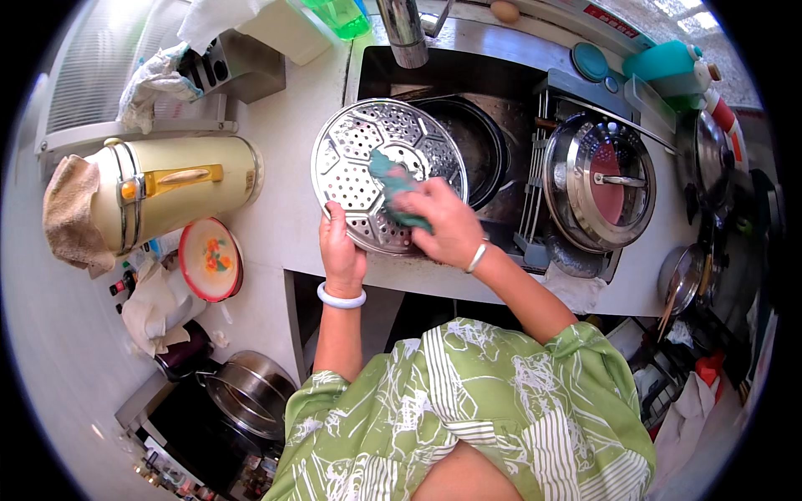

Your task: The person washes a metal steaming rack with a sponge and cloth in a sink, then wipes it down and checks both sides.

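Note:
A round perforated metal steamer tray (352, 183) is held over the left edge of the sink, tilted, with its holes facing me. My left hand (341, 250) grips its near left rim, thumb on top and the other fingers hidden beneath. In my right hand (448, 219), slightly blurred, is a bunched green cloth (391, 181) pressed on the tray's face near the centre. Partly behind the tray, a dark round pan (495, 150) sits in the sink basin (523, 119).
A chrome faucet (404, 37) stands above the sink. To the right, a glass-and-steel lid (576, 206) rests by a wire rack (532, 175). A cream thermos flask (188, 206) lies left, near a red-rimmed enamel plate (195, 263). A steel pot (250, 388) stands at lower left.

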{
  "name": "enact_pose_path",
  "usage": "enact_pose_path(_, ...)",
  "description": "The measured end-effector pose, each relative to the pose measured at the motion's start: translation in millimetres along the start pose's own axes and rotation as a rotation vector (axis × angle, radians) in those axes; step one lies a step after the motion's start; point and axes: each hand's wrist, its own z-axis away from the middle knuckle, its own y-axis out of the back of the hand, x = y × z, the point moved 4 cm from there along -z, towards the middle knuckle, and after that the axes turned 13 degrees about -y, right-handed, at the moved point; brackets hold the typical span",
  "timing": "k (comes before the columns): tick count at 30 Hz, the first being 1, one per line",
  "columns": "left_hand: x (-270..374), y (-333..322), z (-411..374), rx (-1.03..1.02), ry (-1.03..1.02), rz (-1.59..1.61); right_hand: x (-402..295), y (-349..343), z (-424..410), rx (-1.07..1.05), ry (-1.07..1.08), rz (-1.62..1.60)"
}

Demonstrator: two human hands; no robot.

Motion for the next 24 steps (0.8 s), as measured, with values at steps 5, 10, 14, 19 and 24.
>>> enact_pose_path(5, 2, 12, 10, 0.005, 0.031, -0.040, 84, 14, -21, 0.153, -0.267, 0.047)
enact_pose_path(10, 9, 10, 19, 0.030, 0.003, -0.016, 70, 10, -47, 0.204, -0.221, -0.017)
enact_pose_path(14, 11, 16, 20, -0.062, 0.036, -0.014, 33, 8, -29, 0.164, -0.086, 0.088)
enact_pose_path(19, 11, 13, 30, -0.069, 0.006, -0.048, 62, 23, -50, 0.225, -0.262, 0.109)
enact_pose_path(24, 11, 15, 29, -0.080, -0.014, -0.036, 42, 4, -30, 0.141, -0.073, 0.021)
